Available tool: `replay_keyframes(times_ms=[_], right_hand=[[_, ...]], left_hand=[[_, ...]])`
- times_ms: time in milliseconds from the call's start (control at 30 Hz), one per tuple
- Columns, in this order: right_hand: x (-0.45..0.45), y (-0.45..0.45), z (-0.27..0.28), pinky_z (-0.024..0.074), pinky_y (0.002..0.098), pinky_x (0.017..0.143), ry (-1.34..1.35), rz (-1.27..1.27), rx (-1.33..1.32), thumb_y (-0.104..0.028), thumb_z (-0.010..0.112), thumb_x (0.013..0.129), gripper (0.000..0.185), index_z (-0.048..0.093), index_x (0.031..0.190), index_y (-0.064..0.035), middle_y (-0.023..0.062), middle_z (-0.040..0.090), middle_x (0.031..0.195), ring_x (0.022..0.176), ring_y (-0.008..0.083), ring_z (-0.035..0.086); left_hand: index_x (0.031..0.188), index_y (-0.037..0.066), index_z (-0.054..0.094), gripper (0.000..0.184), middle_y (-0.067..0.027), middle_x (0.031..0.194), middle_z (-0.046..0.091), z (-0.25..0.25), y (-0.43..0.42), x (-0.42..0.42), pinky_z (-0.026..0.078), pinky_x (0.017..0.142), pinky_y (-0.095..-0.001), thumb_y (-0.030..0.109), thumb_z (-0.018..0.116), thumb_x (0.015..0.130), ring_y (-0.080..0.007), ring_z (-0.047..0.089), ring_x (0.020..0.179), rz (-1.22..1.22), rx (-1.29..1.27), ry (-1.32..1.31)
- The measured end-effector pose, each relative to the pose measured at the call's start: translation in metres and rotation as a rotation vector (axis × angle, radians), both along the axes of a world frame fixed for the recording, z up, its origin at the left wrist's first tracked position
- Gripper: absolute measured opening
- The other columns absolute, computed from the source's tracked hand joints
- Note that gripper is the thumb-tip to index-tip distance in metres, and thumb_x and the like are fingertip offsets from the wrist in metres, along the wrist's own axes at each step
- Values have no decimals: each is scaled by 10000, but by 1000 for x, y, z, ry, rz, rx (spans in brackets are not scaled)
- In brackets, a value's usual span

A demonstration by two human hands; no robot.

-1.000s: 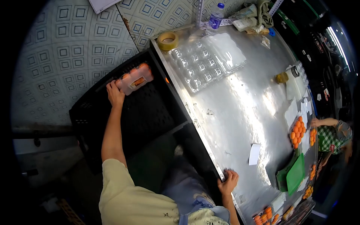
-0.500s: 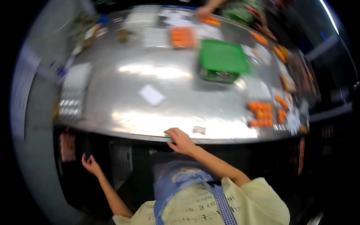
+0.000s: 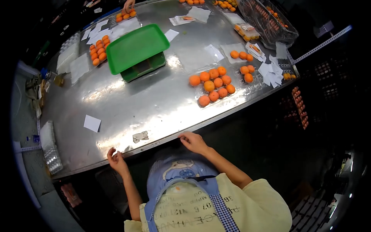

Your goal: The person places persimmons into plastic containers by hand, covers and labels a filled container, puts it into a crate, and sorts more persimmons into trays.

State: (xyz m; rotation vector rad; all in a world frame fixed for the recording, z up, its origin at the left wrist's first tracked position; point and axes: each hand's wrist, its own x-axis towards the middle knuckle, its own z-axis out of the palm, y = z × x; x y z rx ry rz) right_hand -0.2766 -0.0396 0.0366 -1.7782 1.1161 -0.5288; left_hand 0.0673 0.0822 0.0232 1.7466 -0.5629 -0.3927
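My left hand (image 3: pixel 119 161) is at the near edge of the metal table (image 3: pixel 154 112), its fingers loosely bent and apart with nothing in them. Farther right along that edge, my right hand (image 3: pixel 193 142) hangs just in front of the rim, fingers slightly curled, holding nothing that I can see. A grey patch (image 3: pixel 140 136) lies on the tabletop between the two hands. Beyond my right hand sits a clear tray of oranges (image 3: pixel 213 86) in rows. A white card (image 3: pixel 92 123) lies flat beyond my left hand.
A green-topped scale (image 3: pixel 137 48) stands mid-table. Another tray of oranges (image 3: pixel 99 51) is behind it. Stacked clear trays (image 3: pixel 51 149) stand at the left edge, cards (image 3: pixel 271 72) at the right. A plastic-lined crate (image 3: pixel 268 25) is far right. Another person's hand (image 3: pixel 128 6) touches oranges opposite.
The view has turned to the right, bringing more of the table's right side into sight. My left hand has risen from below the table to its edge. My right hand stays near the rim.
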Motion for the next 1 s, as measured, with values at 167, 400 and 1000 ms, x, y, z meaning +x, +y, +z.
replay_keyframes(times_ms=[167, 400, 1000], right_hand=[[-10, -14, 0, 523, 328, 680, 21, 62, -85, -148, 636, 850, 202, 638, 1038, -73, 91, 677, 878, 744, 232, 663], [-53, -45, 6, 529, 333, 726, -22, -97, -20, -127, 617, 870, 175, 637, 1031, -63, 111, 677, 922, 835, 252, 674], [-360, -298, 18, 491, 298, 654, 10, -387, -133, -163, 648, 862, 206, 666, 1026, -40, 109, 678, 916, 729, 185, 626]], left_hand=[[1191, 26, 534, 306, -58, 977, 592, -4, -96, -52, 476, 603, -218, 21, 584, 889, -95, 577, 731, -367, 3, 96], [1213, 52, 560, 301, -68, 999, 581, 6, -206, -150, 488, 654, -236, 137, 583, 925, -105, 574, 751, -882, 234, 259], [1284, 36, 508, 359, -45, 955, 593, -19, -260, -304, 465, 572, -206, 130, 570, 943, -74, 572, 668, -287, 184, 219]])
